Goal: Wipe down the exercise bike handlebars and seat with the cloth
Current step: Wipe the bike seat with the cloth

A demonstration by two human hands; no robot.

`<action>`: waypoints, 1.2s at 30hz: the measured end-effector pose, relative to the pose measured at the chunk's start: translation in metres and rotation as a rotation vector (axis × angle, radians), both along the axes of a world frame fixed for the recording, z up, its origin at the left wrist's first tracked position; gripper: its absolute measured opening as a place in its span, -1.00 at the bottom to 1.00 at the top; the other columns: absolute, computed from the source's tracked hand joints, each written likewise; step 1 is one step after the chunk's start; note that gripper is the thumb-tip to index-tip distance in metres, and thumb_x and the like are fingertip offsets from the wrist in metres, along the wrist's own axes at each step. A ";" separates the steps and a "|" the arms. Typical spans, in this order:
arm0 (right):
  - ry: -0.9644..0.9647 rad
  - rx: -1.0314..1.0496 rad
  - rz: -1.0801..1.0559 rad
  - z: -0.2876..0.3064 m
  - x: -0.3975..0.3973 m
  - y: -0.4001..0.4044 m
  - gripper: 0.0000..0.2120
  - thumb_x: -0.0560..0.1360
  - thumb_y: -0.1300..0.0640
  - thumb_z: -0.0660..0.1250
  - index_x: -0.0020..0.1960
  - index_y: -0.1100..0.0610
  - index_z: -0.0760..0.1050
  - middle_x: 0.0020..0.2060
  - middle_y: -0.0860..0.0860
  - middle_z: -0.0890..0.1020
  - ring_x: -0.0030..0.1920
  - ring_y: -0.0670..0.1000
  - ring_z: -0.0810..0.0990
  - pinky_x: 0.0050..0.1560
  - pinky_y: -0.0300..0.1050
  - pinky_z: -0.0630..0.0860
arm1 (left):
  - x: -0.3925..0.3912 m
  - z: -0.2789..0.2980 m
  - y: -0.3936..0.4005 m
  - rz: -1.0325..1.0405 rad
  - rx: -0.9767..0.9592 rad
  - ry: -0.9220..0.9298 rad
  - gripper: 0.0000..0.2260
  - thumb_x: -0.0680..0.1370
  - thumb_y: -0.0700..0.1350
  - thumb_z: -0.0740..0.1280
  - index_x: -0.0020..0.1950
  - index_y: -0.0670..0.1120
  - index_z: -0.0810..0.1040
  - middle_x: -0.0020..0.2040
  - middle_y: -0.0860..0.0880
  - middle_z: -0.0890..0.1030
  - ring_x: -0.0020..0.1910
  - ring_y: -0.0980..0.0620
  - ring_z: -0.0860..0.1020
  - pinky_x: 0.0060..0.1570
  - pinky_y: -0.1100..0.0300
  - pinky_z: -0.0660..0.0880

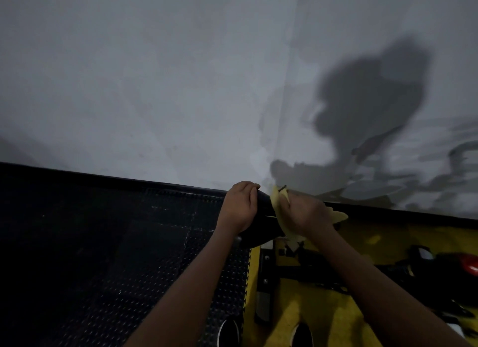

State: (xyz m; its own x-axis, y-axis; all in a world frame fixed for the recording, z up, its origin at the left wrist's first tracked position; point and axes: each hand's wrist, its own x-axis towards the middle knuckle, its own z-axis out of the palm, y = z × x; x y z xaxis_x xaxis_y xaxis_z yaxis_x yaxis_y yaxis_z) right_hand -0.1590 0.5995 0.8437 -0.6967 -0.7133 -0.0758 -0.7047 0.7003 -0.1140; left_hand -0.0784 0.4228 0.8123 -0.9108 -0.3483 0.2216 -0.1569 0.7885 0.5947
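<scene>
Black seat (261, 218) at centre frame, steadied and wiped.
Left hand (239, 208) curls over the seat's left edge; just right of it, the right hand (306, 213) presses the yellow cloth (278, 201) onto the seat's right side, fingers curled into the fabric. Judgement: loose folds may slip, leaving patches unwiped.

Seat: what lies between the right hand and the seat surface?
In the head view, the yellow cloth lies between the right hand and the black seat. The left hand grips the seat bare.
</scene>
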 end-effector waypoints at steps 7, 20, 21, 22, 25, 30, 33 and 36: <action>0.147 -0.252 0.033 -0.011 0.034 -0.015 -0.59 0.68 -0.03 0.03 0.27 0.16 0.53 0.13 0.10 0.62 0.08 0.14 0.59 0.09 0.06 0.51 | -0.002 -0.003 -0.001 -0.016 0.032 -0.010 -0.62 0.69 -0.05 0.06 0.20 -0.18 0.62 0.09 -0.10 0.64 0.09 -0.04 0.53 0.18 0.05 0.45; 0.178 -0.249 -0.134 -0.005 0.005 0.013 -0.56 0.62 -0.11 0.16 -0.27 0.16 0.52 -0.45 0.12 0.54 -0.49 0.18 0.52 -0.46 -0.08 0.43 | -0.002 -0.003 0.000 0.011 0.010 -0.017 -0.64 0.70 -0.08 0.09 0.27 -0.16 0.62 0.18 -0.08 0.64 0.21 -0.02 0.52 0.28 0.15 0.39; 0.194 -0.217 -0.173 -0.004 0.008 0.000 -0.61 0.57 -0.05 0.27 -0.33 0.17 0.51 -0.52 0.12 0.49 -0.56 0.14 0.48 -0.51 -0.12 0.41 | -0.002 -0.003 -0.001 0.010 0.009 -0.018 -0.64 0.70 -0.08 0.09 0.26 -0.16 0.62 0.18 -0.08 0.64 0.20 -0.02 0.52 0.28 0.16 0.38; 0.220 -0.155 -0.192 -0.007 0.011 -0.013 -0.65 0.54 0.01 0.30 -0.34 0.18 0.53 -0.53 0.11 0.49 -0.58 0.11 0.47 -0.51 -0.14 0.40 | -0.002 -0.003 -0.001 0.010 0.008 -0.019 -0.63 0.69 -0.07 0.08 0.26 -0.16 0.62 0.17 -0.08 0.64 0.19 -0.02 0.52 0.27 0.16 0.38; 0.117 -0.003 -0.139 -0.016 0.026 -0.038 -0.43 0.66 0.07 -0.21 -0.04 0.20 0.56 -0.23 0.16 0.59 -0.28 0.14 0.55 -0.25 -0.02 0.38 | -0.002 -0.003 -0.001 -0.011 0.011 -0.018 -0.60 0.68 -0.05 0.05 0.23 -0.17 0.63 0.12 -0.09 0.65 0.13 -0.03 0.53 0.23 0.10 0.42; 0.140 -0.417 -0.015 -0.017 0.045 -0.009 -0.64 0.68 -0.06 0.15 0.26 0.16 0.55 0.09 0.08 0.63 0.05 0.11 0.57 0.11 0.06 0.50 | -0.002 -0.004 -0.001 -0.032 0.025 0.003 -0.61 0.68 -0.05 0.05 0.18 -0.18 0.63 0.07 -0.09 0.65 0.07 -0.04 0.54 0.17 0.05 0.45; 0.126 -0.320 0.209 -0.008 0.034 0.028 -0.62 0.69 -0.08 0.15 0.38 0.12 0.47 0.23 0.02 0.58 0.19 0.05 0.55 0.28 -0.03 0.47 | 0.000 -0.003 0.000 -0.022 0.006 -0.013 -0.59 0.69 -0.05 0.05 0.25 -0.18 0.62 0.16 -0.10 0.64 0.17 -0.04 0.53 0.26 0.10 0.41; 0.207 -0.238 0.280 -0.007 0.014 0.057 -0.58 0.66 -0.07 0.14 0.36 0.17 0.48 0.28 0.08 0.60 0.24 0.08 0.58 0.26 0.00 0.54 | 0.000 0.000 0.001 -0.015 -0.008 -0.008 -0.61 0.69 -0.08 0.07 0.27 -0.19 0.62 0.18 -0.11 0.64 0.20 -0.05 0.52 0.29 0.14 0.37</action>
State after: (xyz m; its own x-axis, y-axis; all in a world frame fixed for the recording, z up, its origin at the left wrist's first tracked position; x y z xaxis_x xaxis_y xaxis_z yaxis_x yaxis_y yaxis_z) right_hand -0.1454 0.6562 0.8367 -0.4568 -0.8580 0.2347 -0.8890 0.4499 -0.0855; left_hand -0.0780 0.4243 0.8118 -0.9176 -0.3327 0.2174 -0.1495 0.7958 0.5869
